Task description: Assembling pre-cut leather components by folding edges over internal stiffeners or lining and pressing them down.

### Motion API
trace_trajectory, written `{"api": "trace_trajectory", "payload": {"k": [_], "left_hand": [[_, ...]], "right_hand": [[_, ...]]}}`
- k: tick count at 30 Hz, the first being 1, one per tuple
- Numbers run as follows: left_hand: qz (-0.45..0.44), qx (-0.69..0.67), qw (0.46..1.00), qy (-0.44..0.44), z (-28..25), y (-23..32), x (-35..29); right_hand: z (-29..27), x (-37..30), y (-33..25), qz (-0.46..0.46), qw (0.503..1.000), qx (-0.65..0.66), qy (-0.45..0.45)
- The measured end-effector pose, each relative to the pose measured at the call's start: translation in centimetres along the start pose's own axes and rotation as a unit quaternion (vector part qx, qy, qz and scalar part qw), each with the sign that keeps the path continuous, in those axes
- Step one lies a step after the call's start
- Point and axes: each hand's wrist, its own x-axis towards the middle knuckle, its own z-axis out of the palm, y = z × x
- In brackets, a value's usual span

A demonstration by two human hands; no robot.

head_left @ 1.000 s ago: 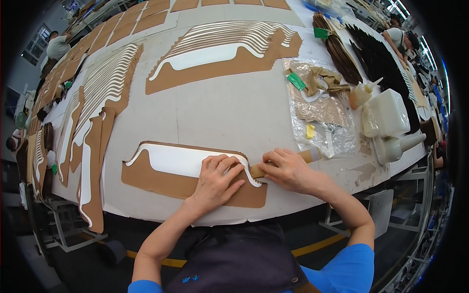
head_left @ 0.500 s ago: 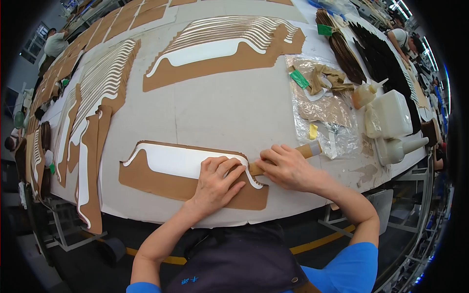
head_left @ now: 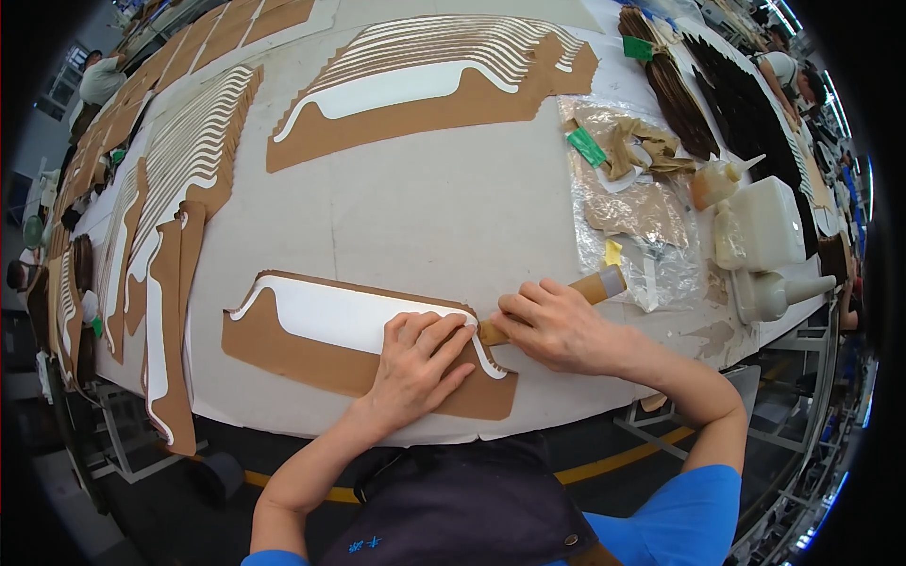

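On the pale grey tabletop (head_left: 444,226), near its front edge, lies a long brown flat panel with a white, curved-edge layer (head_left: 330,311). The bare left hand (head_left: 412,363) rests upon the right half of this panel; its grip is loosely spread, the thumb apart from the bent fingers, and it presses no object between them. The bare right hand (head_left: 550,325) has its grip closed around a tan cylindrical rod with a grey end (head_left: 595,286). The rod lies slantwise, and its lower end is at the curved right edge of the panel, just beside the left fingertips; whether it touches the panel, I cannot tell. Farther back there is a fanned stack of brown and white panels (head_left: 406,94). To the right lie a clear plastic bag (head_left: 681,259) and, beyond it, a white square plastic bottle (head_left: 766,226).
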Motion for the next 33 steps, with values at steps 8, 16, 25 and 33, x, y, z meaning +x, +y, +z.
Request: {"api": "trace_trajectory", "payload": {"k": [8,16,25,33], "left_hand": [[-0.005,0.004,1.000,-0.005,0.0,0.1,0.1],[-0.012,-0.005,1.000,-0.009,-0.2,0.3,-0.2],[-0.010,-0.008,1.000,-0.006,0.1,0.2,-0.2],[-0.012,-0.011,1.000,-0.006,-0.1,0.3,-0.3]], "right_hand": [[-0.4,0.5,0.8,-0.031,0.999,-0.002,-0.015],[-0.2,0.2,-0.3,-0.024,0.999,-0.017,-0.016],[-0.4,1.1,1.3,-0.047,0.999,0.003,-0.006],[-0.7,1.2,1.7,-0.066,0.996,0.010,-0.058]]}}
